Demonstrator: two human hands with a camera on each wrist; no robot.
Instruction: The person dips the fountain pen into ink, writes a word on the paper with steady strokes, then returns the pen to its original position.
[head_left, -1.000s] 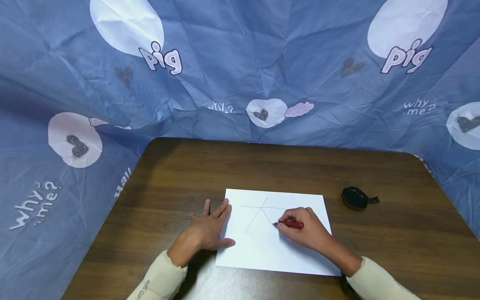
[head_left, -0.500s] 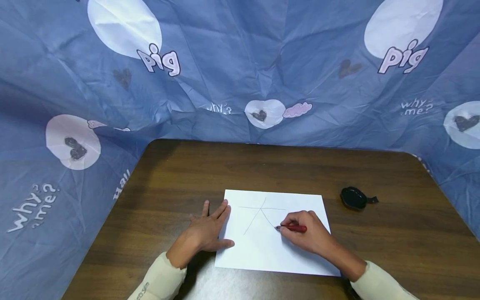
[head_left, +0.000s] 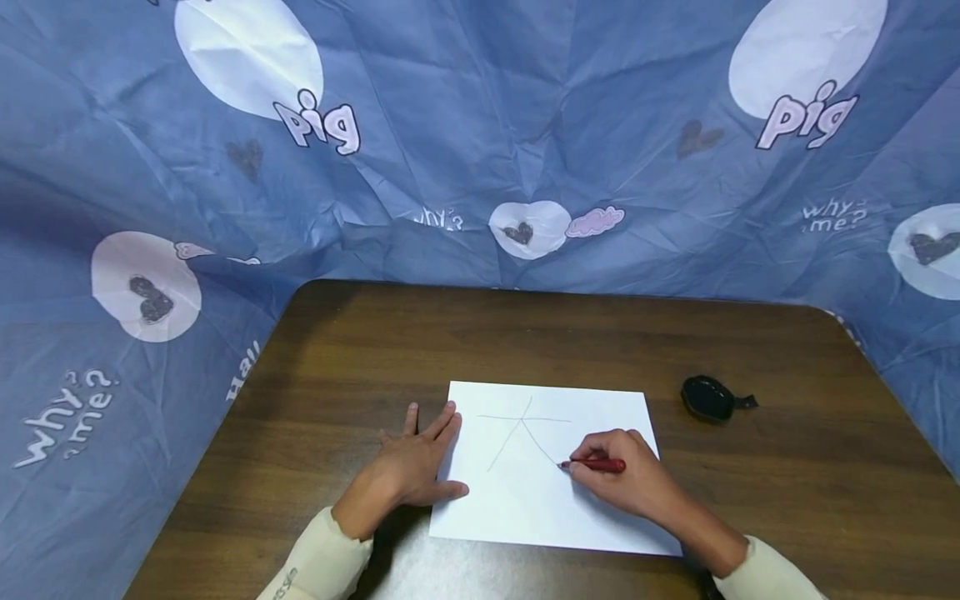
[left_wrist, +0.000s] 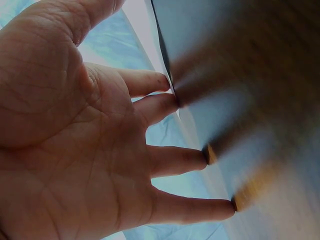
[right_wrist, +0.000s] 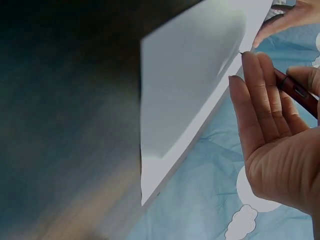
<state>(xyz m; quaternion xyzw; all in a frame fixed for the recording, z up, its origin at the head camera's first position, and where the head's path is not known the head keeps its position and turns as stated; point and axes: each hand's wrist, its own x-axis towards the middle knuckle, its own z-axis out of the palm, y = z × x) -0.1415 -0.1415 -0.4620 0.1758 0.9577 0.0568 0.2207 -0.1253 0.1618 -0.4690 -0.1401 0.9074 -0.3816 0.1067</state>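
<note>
A white sheet of paper [head_left: 510, 508] lies on the brown table, bearing thin dark lines: one across, a slanting stroke down to the left and a curved one down to the right. My right hand [head_left: 630, 475] pinches a dark red pen [head_left: 603, 465], its tip at the lower end of the right-hand stroke. In the right wrist view the pen [right_wrist: 300, 95] shows between thumb and fingers. With fingers spread, my left hand [head_left: 412, 467] rests at the paper's left edge, thumb and fingertips over it. The left wrist view shows its palm [left_wrist: 75, 150] and fingertips touching down.
A small black pan-shaped dish [head_left: 707, 397] with a short handle stands on the wooden table [head_left: 360, 358], right of the paper. A blue printed cloth [head_left: 450, 125] hangs behind the table and along its sides. A dark object, mostly hidden, sits under my right forearm.
My right hand has moved down and to the right with the pen, and the right-hand stroke has grown longer. The left hand has stayed in place on the paper's edge.
</note>
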